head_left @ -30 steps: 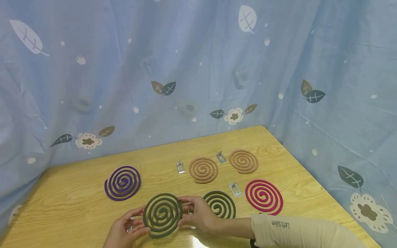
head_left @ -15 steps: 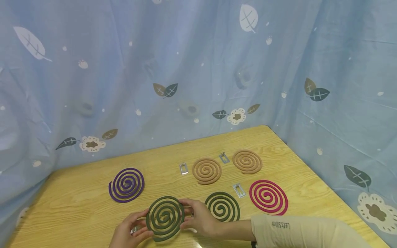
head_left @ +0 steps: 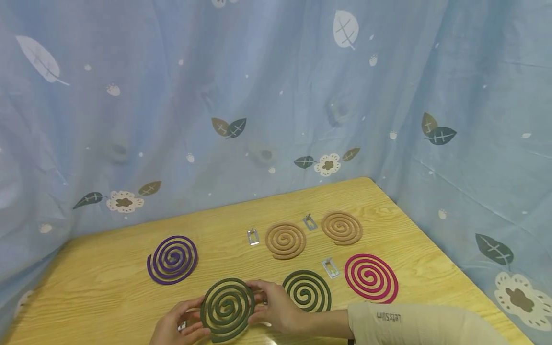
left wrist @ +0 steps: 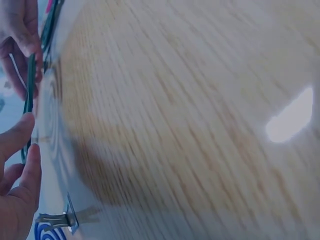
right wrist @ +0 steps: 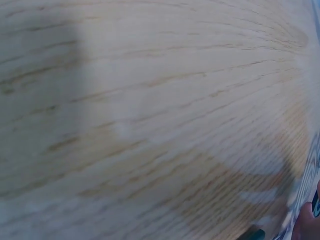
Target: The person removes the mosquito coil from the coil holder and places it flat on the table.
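Both hands hold a dark green mosquito coil [head_left: 227,306] over the near part of the table, its flat face tilted toward the head camera. My left hand [head_left: 176,327] pinches its left edge between thumb and fingers. On the opposite edge my right hand [head_left: 278,309] grips the rim. The left wrist view shows the coil [left wrist: 31,75] edge-on between the two hands. Just behind the right hand, a second green coil [head_left: 304,293] lies on the table. Past the left hand, a bit of shiny metal [head_left: 182,326] shows. The right wrist view catches only a fingertip [right wrist: 305,223] at its edge.
A purple coil [head_left: 173,258] lies at left on the wooden table [head_left: 99,287]. Two tan coils [head_left: 284,238] sit toward the back, a pink coil [head_left: 369,274] at right. Small metal coil stands [head_left: 330,273] lie among them. Blue patterned curtain [head_left: 258,86] hangs behind and at right.
The hands keep hold of the green coil in nearly the same place. The whole scene shifts slightly as the head camera moves.
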Motion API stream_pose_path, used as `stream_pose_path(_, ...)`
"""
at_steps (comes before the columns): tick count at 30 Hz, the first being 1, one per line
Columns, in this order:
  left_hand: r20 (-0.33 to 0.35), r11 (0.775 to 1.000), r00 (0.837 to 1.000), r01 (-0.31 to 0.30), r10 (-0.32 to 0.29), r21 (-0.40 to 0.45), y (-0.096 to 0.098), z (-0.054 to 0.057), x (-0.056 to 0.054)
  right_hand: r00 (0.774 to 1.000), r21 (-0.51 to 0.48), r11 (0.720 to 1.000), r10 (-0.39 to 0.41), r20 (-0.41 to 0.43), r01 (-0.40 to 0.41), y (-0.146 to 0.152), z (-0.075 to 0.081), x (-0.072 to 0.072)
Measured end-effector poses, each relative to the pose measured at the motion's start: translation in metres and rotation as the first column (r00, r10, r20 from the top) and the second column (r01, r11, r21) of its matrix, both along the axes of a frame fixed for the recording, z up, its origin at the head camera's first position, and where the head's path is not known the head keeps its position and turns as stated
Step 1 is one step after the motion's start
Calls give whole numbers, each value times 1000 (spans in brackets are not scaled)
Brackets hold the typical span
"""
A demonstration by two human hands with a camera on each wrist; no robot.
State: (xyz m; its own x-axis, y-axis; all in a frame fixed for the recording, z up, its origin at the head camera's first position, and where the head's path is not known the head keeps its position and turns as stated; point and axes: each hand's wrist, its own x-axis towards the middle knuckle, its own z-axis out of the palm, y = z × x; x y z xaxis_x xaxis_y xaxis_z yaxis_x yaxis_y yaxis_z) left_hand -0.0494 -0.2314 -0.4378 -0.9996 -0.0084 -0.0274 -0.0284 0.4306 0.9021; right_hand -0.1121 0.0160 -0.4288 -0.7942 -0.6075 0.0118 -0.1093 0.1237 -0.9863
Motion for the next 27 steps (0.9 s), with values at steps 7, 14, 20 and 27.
stream_pose_path(7, -76, 993, 997, 15, -24, -117, -4, -4, 1, 1000, 21, 1000, 17, -22, -16, -3, 0, -1)
stream_pose_path(14, 1, 990, 1000, 14, -14, -141, -6, -4, 0, 999, 59, 998, 30, -34, -28, -5, 0, -5)
stream_pose_path(20, 86, 999, 996, -8, 11, -36, -4, -1, -4, 993, 161, 987, 18, -118, 1, -5, 0, -8)
stream_pose_path(27, 109, 999, 994, -25, 30, -46, -4, -1, -5, 984, 195, 981, 44, -174, -10, -7, -2, -7)
